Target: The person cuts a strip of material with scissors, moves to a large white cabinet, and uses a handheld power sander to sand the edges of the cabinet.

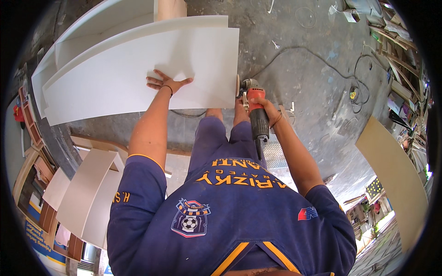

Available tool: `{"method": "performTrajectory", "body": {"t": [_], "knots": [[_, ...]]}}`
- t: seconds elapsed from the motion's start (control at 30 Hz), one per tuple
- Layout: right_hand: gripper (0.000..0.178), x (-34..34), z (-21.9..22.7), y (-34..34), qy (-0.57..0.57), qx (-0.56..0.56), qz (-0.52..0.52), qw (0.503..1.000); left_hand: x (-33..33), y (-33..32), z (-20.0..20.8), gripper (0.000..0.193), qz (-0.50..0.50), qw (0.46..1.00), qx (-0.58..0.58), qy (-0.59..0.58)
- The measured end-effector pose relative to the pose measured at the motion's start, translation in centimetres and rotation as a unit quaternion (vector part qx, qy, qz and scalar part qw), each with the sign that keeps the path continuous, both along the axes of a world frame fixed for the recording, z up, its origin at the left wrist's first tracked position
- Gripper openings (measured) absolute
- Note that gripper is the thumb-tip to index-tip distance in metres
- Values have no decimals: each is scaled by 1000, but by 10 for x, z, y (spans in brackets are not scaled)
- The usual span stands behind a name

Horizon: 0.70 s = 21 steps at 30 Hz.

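I observe the left hand (pixel 169 84) palm down on the white panel (pixel 209 60), fingers spread wide, gripping nothing. The right hand (pixel 269 108) is wrapped around the red-and-black angle grinder (pixel 258 105); its underside is hidden from me.

Position: the panel lies under the left hand and extends to both sides of it, long axis running left to right. Its short end edge is to the left of the right hand, slightly forward. The right hand is nearer to that edge.

Governing relation, in my judgement: the grinder's disc (pixel 238 86) stands at the short edge, its face roughly parallel to it. I cannot tell whether they touch.
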State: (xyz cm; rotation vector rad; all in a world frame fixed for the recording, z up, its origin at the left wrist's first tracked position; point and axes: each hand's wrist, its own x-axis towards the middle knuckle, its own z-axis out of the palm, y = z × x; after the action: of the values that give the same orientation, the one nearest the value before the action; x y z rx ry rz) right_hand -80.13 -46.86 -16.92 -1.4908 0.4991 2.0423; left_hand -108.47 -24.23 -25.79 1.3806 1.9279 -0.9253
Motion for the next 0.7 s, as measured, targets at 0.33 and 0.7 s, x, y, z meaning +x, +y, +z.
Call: {"method": "performTrajectory", "body": {"t": [0.33,0.7], "knots": [[36,23,6,52,-6,38,-31,999,0,0,5,155,6,1000,-16,-7],[37,54,-11,96,-11,73,-10,997,2,-1,9,156,32,999,-22,-26]]}}
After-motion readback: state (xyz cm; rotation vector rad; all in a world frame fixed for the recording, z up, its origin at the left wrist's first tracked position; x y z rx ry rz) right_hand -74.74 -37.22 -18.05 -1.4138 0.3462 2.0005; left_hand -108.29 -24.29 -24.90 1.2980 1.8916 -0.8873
